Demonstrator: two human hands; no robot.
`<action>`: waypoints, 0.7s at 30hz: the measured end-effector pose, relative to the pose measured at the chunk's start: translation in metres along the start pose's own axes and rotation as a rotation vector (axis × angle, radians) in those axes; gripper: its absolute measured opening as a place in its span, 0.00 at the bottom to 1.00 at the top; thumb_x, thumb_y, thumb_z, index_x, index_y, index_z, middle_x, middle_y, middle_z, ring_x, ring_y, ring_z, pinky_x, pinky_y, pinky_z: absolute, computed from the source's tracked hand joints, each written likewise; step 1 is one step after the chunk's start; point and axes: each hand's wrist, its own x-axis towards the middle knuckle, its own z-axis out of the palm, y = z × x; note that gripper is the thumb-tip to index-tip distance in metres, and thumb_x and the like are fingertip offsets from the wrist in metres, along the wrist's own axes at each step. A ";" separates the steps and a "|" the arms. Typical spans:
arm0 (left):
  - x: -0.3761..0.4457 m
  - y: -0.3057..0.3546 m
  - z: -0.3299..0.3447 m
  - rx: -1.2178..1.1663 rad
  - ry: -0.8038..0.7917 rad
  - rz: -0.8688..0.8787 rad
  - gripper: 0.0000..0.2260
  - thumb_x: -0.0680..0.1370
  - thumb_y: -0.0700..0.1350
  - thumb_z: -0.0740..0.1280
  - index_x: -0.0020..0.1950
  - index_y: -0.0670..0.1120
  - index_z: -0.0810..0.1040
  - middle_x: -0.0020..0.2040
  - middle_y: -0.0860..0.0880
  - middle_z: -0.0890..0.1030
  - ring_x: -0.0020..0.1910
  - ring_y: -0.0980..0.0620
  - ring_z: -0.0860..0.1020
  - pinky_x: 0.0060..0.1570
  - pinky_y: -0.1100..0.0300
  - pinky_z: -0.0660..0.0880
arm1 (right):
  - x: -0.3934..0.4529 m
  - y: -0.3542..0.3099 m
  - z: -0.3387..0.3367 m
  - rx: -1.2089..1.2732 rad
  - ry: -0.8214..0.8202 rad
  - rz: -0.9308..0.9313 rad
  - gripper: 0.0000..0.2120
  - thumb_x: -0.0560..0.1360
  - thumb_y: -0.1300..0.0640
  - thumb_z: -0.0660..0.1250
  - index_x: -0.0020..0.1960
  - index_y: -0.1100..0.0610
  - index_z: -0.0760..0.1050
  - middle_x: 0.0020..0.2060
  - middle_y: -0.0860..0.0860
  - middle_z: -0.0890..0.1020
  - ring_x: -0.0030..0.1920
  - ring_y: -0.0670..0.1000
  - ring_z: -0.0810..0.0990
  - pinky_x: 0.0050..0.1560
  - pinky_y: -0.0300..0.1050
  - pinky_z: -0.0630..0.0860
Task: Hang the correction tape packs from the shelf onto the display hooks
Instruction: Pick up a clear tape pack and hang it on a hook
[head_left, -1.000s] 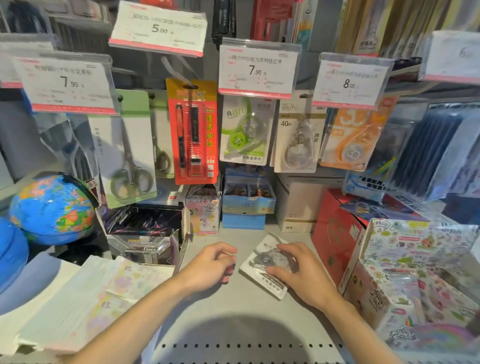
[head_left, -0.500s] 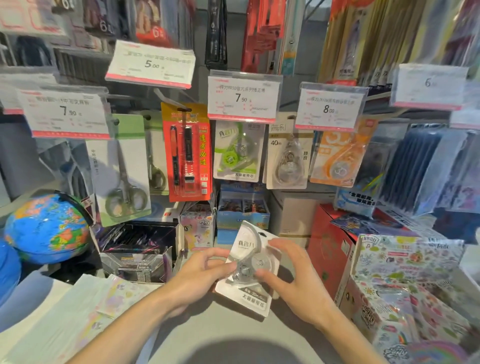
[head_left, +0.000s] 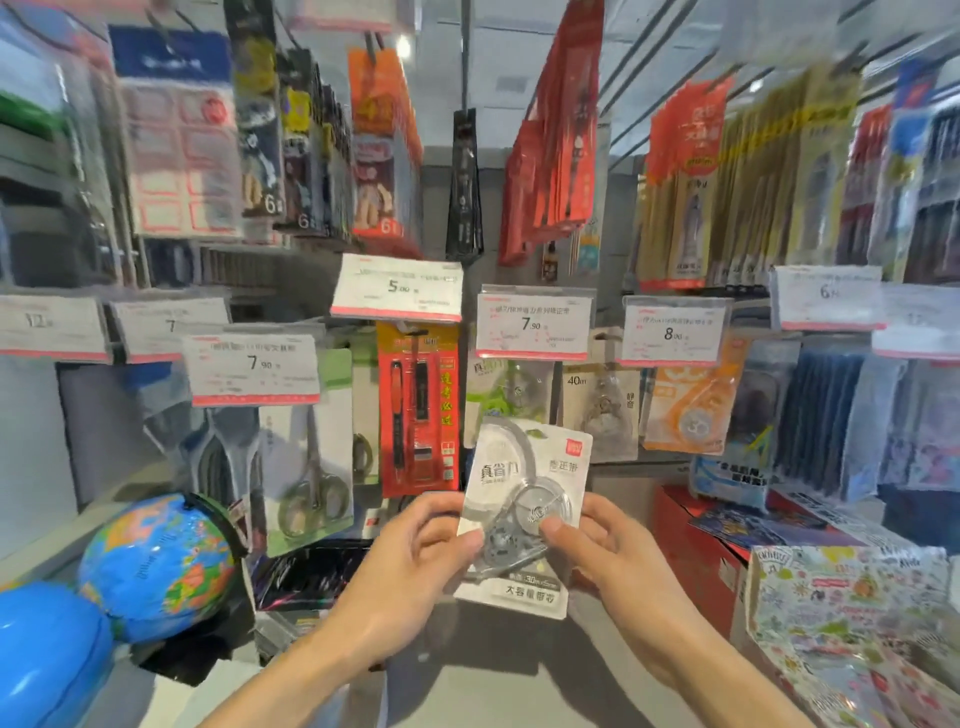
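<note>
Step in hand, as judged: carry pack to a display hook and thread its top hole. To do well: keep card upright and face-on, grip low so top edge stays free, line hole up with hook tip under the 7.90 price tag (head_left: 533, 325), slide on level without bending card.

Left hand (head_left: 410, 564): thumb on pack's lower left face, fingers curled behind, pinching. Correction tape pack (head_left: 524, 512): upright, mid-air between both hands, above the shelf (head_left: 498, 670), near and below the hung green pack (head_left: 506, 400). Right hand (head_left: 605, 558): thumb on blister, fingers behind, pinching right edge.
</note>
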 end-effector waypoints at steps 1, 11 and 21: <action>0.002 0.006 -0.002 0.021 -0.006 0.022 0.11 0.81 0.44 0.71 0.63 0.52 0.78 0.47 0.47 0.87 0.43 0.57 0.85 0.44 0.68 0.76 | 0.002 -0.005 0.000 0.000 0.000 -0.017 0.12 0.81 0.59 0.71 0.63 0.54 0.78 0.54 0.51 0.90 0.55 0.52 0.89 0.46 0.39 0.83; 0.002 0.058 0.011 0.277 0.024 0.105 0.11 0.79 0.54 0.72 0.57 0.66 0.75 0.39 0.55 0.80 0.36 0.58 0.75 0.39 0.59 0.77 | -0.005 -0.056 -0.015 -0.110 -0.020 -0.144 0.14 0.80 0.55 0.72 0.65 0.51 0.76 0.54 0.47 0.90 0.53 0.50 0.89 0.48 0.42 0.86; -0.015 0.131 -0.007 1.274 0.287 0.739 0.11 0.79 0.50 0.70 0.60 0.48 0.79 0.51 0.53 0.81 0.46 0.55 0.79 0.41 0.55 0.81 | -0.023 -0.064 -0.052 -0.254 -0.061 -0.171 0.16 0.80 0.51 0.72 0.66 0.46 0.75 0.56 0.39 0.88 0.57 0.42 0.86 0.61 0.44 0.79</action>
